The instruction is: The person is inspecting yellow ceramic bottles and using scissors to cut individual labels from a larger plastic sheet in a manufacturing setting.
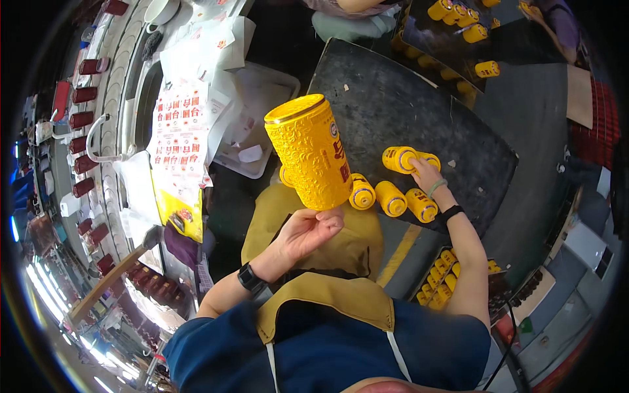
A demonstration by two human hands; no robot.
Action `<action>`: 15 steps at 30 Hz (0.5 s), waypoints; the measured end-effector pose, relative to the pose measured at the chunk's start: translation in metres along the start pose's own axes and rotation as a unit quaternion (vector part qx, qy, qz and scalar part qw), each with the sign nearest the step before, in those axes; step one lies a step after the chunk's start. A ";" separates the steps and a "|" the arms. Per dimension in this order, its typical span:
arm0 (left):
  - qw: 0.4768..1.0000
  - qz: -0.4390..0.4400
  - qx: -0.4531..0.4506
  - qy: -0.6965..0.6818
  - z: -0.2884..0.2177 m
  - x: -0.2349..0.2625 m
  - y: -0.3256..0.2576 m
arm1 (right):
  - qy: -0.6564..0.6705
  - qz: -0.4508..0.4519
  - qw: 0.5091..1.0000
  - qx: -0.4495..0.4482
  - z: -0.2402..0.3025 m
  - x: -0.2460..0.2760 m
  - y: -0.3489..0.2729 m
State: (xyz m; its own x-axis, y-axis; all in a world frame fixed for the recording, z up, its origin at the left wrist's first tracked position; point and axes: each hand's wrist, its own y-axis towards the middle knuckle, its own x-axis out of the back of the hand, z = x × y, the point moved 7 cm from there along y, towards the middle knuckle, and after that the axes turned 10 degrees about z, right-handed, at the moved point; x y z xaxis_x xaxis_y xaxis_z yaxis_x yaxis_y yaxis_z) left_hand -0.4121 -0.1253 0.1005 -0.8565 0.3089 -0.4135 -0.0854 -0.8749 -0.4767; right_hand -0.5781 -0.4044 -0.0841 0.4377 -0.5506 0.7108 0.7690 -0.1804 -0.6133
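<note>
At frame centre the left hand [308, 230] props a yellow tin [309, 152] upright, fingers curled under its base. Right of centre, the right hand [426, 174] rests spread fingers on one of five small cans [392, 198] lying on the dark mat [393, 98]. More cans fill a box [438, 283] at lower right; most sorting seems left.

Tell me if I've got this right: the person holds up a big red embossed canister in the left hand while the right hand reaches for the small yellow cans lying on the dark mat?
Not quite. In the head view the canister is yellow, not red. The rest stands: the left hand holds it up from below, and the right hand reaches the small yellow cans lying on the dark mat.
</note>
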 end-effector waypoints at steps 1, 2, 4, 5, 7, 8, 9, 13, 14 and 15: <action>1.000 -0.003 0.005 0.000 0.003 0.000 0.001 | -0.002 0.003 1.000 -0.013 -0.003 -0.003 -0.001; 1.000 -0.005 0.004 0.002 0.005 0.000 0.003 | 0.005 -0.008 1.000 0.001 -0.003 -0.003 -0.002; 0.999 -0.014 0.018 -0.023 0.011 0.001 0.006 | -0.004 -0.018 1.000 -0.004 -0.007 -0.005 -0.004; 1.000 -0.025 0.013 -0.011 0.011 0.003 0.007 | 0.004 -0.018 1.000 -0.002 -0.009 -0.006 -0.006; 1.000 -0.008 0.005 -0.011 0.012 0.003 0.011 | 0.004 -0.004 1.000 0.005 -0.009 -0.009 -0.009; 1.000 -0.023 -0.001 0.001 0.011 0.007 0.013 | 0.007 -0.004 1.000 0.005 -0.009 -0.009 -0.011; 1.000 -0.021 -0.014 0.019 0.008 0.008 0.017 | 0.020 0.015 1.000 0.010 -0.008 -0.011 -0.012; 0.990 -0.019 -0.051 0.127 -0.017 0.008 0.031 | -0.002 0.049 0.999 0.009 0.005 -0.010 -0.018; 0.977 0.002 -0.074 0.202 -0.028 0.003 0.035 | -0.043 0.071 0.997 -0.010 0.005 -0.011 -0.022; 0.961 -0.014 -0.114 0.250 -0.043 0.000 0.037 | -0.026 0.067 0.997 -0.017 0.006 -0.008 -0.026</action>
State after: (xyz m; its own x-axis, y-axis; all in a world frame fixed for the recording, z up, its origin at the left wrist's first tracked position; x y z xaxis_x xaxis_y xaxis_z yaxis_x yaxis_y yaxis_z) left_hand -0.3938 -0.1418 0.0495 -0.4985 0.5214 -0.6926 0.0576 -0.7772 -0.6266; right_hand -0.5983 -0.3905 -0.0715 0.5594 -0.5289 0.6382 0.6862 -0.1365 -0.7145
